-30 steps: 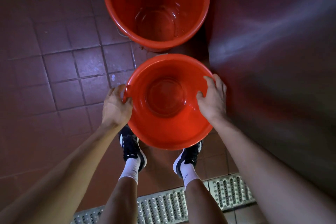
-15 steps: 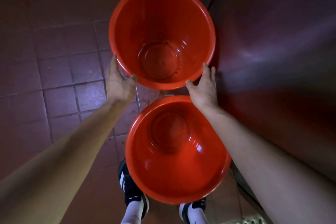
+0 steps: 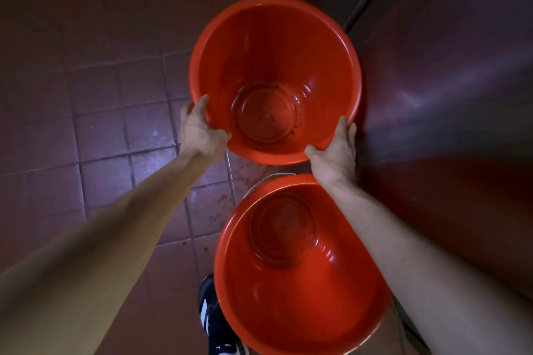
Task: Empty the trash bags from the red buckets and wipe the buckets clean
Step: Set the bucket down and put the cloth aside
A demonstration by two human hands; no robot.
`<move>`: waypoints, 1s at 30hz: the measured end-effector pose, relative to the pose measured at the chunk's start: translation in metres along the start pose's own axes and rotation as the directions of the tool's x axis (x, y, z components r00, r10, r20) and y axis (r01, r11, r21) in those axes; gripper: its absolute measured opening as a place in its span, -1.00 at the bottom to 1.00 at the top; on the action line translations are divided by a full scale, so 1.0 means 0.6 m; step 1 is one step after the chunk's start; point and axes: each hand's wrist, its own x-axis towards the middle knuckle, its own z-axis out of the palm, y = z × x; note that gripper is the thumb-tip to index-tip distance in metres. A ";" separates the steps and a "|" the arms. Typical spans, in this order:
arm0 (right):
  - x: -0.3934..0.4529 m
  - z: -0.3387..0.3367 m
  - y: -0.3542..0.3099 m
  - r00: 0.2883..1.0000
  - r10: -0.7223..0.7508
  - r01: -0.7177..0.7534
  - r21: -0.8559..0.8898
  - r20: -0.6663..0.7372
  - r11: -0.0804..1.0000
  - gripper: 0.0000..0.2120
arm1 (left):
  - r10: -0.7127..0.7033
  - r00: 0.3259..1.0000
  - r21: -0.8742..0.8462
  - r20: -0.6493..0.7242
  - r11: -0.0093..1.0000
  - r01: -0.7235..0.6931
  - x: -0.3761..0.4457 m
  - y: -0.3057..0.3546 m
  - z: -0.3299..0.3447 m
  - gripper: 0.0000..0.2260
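the left hand (image 3: 200, 131) grips the near-left rim of the far red bucket (image 3: 274, 46), fingers curled under its edge. the right hand (image 3: 334, 154) grips the near-right rim, thumb along the edge. behind the wrists stands the near red bucket (image 3: 288, 291), bagless, wire handle (image 3: 261, 181) down. left lies wet tiled floor (image 3: 101, 112); right, a metal panel (image 3: 447, 95). a black shoe (image 3: 212, 314) shows below.

Just one head cam, wide-angle, looking steeply down from up close over two red buckets (image 3: 275, 78) and tiled floor (image 3: 101, 101).
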 end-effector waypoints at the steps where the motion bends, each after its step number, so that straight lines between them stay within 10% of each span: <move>1: -0.002 0.001 -0.001 1.000 0.002 -0.002 0.006 0.000 1.000 -0.11 | 0.011 1.000 0.015 -0.012 1.000 -0.011 0.000 0.001 -0.002 -0.19; 14: -0.097 -0.081 -0.091 0.997 -0.075 0.072 0.117 0.020 0.991 -0.14 | -0.004 0.995 -0.053 -0.096 0.999 -0.001 -0.104 0.059 -0.119 -0.19; 30: -0.443 -0.463 -0.245 0.960 -0.270 0.259 0.139 0.069 0.956 -0.18 | -0.034 0.950 -0.196 -0.309 0.980 -0.029 -0.559 0.322 -0.374 -0.20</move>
